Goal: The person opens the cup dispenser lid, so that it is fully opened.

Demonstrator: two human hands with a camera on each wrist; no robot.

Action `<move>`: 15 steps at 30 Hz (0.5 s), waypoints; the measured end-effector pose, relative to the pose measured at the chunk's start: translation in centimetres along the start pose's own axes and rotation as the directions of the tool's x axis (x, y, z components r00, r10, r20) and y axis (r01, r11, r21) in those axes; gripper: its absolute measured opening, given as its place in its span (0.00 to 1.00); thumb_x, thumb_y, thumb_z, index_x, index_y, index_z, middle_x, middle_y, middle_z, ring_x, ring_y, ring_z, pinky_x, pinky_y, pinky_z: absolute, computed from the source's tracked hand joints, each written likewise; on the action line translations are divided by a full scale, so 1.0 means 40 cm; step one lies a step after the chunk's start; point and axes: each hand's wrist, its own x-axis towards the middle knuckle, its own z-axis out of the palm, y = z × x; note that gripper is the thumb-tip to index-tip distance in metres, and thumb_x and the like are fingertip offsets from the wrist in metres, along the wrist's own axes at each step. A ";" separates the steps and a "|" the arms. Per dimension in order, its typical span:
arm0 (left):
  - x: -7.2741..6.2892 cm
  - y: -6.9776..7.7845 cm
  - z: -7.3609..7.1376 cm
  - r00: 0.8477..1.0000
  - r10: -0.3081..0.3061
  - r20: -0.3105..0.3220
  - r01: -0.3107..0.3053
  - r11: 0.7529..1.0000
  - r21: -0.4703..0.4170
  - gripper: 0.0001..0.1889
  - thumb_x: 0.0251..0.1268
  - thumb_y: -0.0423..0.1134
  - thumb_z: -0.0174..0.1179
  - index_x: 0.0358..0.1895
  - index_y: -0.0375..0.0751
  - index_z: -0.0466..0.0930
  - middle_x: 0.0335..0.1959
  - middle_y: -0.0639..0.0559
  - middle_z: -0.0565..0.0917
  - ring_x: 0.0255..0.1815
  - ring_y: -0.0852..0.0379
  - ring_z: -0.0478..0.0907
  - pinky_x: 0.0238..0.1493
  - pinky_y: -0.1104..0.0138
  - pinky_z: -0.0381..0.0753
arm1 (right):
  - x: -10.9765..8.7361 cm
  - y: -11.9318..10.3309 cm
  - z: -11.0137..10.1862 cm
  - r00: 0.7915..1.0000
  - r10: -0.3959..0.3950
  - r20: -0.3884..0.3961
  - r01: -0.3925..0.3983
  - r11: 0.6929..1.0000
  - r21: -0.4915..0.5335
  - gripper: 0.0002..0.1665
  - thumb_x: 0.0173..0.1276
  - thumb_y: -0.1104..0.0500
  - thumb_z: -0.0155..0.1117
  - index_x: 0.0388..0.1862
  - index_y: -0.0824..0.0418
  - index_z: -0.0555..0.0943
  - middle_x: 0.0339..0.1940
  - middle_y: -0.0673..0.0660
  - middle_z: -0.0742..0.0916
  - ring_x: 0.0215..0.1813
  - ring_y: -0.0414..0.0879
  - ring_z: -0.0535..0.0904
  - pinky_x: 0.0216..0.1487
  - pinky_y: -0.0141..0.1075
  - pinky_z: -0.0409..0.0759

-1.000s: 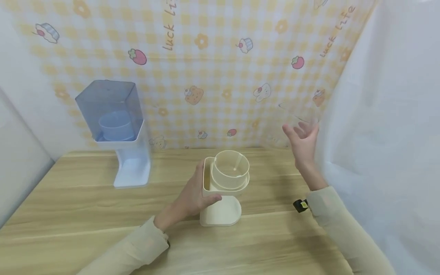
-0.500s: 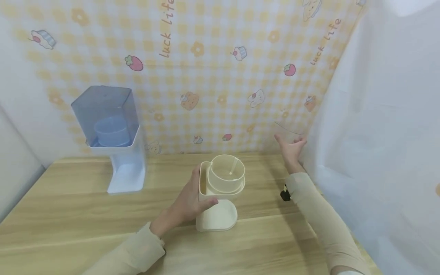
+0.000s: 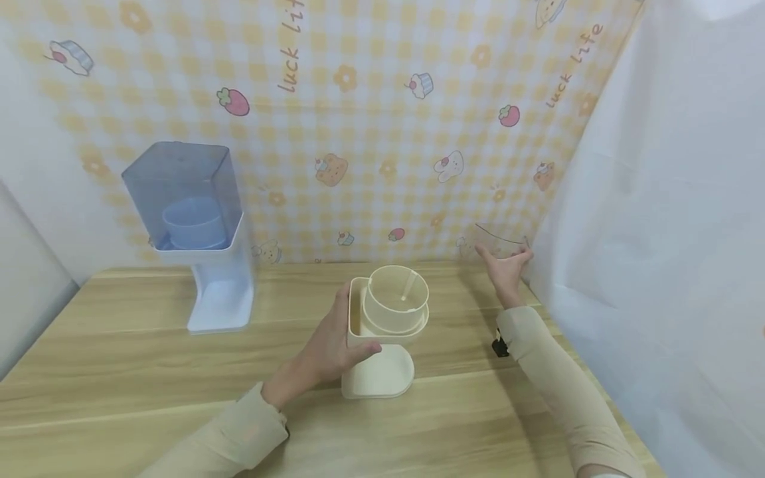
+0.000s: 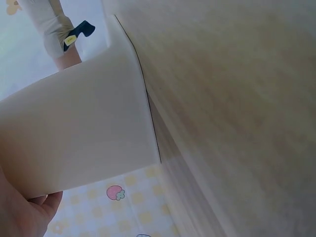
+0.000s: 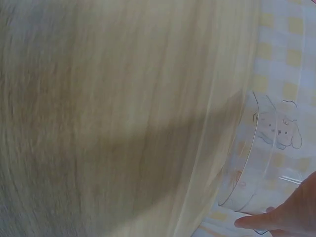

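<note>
My left hand (image 3: 329, 345) grips the side of a cream dispenser stand (image 3: 382, 372), its thumb across the front. On top of the stand sits a round cream cup (image 3: 394, 315), open upward. The stand's plain wall (image 4: 89, 123) fills much of the left wrist view, with my left fingers (image 4: 52, 203) at its edge. At the back right, my right hand (image 3: 505, 272) holds a clear plastic container (image 5: 256, 158) between thumb and fingers. It is see-through, so mainly its edges show, close to the table's back edge and the checkered backdrop.
A second dispenser, with a white stand (image 3: 224, 299) and a bluish see-through box (image 3: 185, 192), stands at the left back; a round cup shows inside the box. Behind the wooden table (image 3: 149, 385) hangs a yellow checkered cloth (image 3: 370, 133). White sheeting (image 3: 669, 232) borders the right side.
My right hand has moved down and a little left with the clear container, toward the table's back right corner. My left hand keeps its grip on the cream stand.
</note>
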 end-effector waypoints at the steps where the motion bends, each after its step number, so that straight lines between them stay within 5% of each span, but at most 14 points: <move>1: 0.000 0.000 0.000 1.000 -0.001 0.000 0.001 1.000 -0.007 0.54 0.59 0.72 0.58 0.78 0.51 0.40 0.64 0.49 0.70 0.58 0.52 0.75 0.56 0.54 0.81 | -0.001 0.001 -0.001 1.000 -0.005 0.002 0.005 1.000 0.003 0.74 0.50 0.34 0.77 0.78 0.52 0.36 0.79 0.63 0.51 0.80 0.57 0.51 0.79 0.46 0.56; 5: -0.001 -0.001 0.003 1.000 -0.010 0.006 0.010 0.999 -0.037 0.53 0.58 0.70 0.61 0.78 0.52 0.41 0.63 0.49 0.70 0.57 0.53 0.75 0.55 0.56 0.81 | -0.003 0.009 -0.011 1.000 -0.017 -0.004 0.017 1.000 0.000 0.77 0.47 0.32 0.78 0.78 0.53 0.35 0.80 0.63 0.49 0.82 0.56 0.46 0.81 0.45 0.50; 15: 0.004 -0.002 0.001 1.000 0.019 0.000 -0.019 1.000 -0.014 0.54 0.60 0.74 0.56 0.78 0.49 0.39 0.65 0.47 0.69 0.60 0.51 0.74 0.57 0.53 0.81 | -0.023 0.024 -0.020 1.000 0.000 -0.013 -0.002 0.993 -0.118 0.75 0.51 0.33 0.77 0.79 0.52 0.35 0.81 0.64 0.50 0.79 0.62 0.53 0.80 0.51 0.55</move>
